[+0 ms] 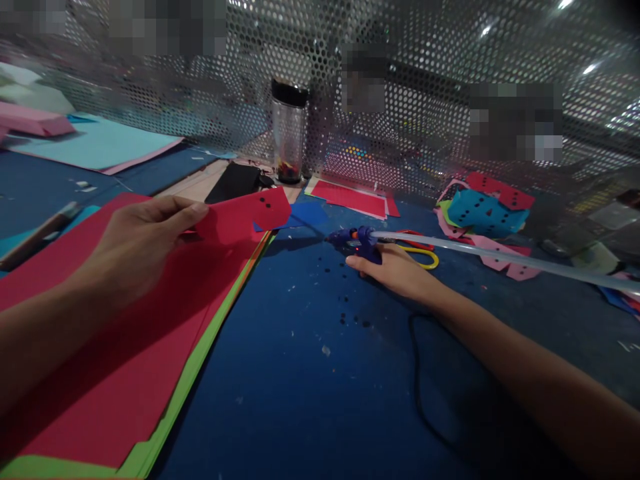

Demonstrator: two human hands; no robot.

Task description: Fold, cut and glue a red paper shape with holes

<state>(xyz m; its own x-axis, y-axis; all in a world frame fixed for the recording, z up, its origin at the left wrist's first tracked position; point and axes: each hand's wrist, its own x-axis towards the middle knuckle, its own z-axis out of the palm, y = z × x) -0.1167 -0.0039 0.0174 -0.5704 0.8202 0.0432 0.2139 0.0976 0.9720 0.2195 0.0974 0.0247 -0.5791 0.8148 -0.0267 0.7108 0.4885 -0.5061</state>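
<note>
Between the thumb and fingers of my left hand [145, 240] is a red paper strip [245, 215] with two black dots near its far end. It is held above a stack of red paper sheets [125, 360] with green edges showing beneath. My right hand [395, 270] is wrapped round a blue glue gun [357, 241], whose nozzle points left toward the strip but stays apart from it. A long translucent glue stick [480, 248] sticks out of the gun's back. Behind my right hand lie scissors [425, 257] with yellow and red handles.
Small black dots [345, 317] lie scattered on the blue table [295, 400], where a black cord [417, 380] also runs. Dotted paper pieces [487, 212] are piled at right. A clear tumbler [290, 133] and a black phone-like object [234, 183] stand near the perforated metal panel [320, 67].
</note>
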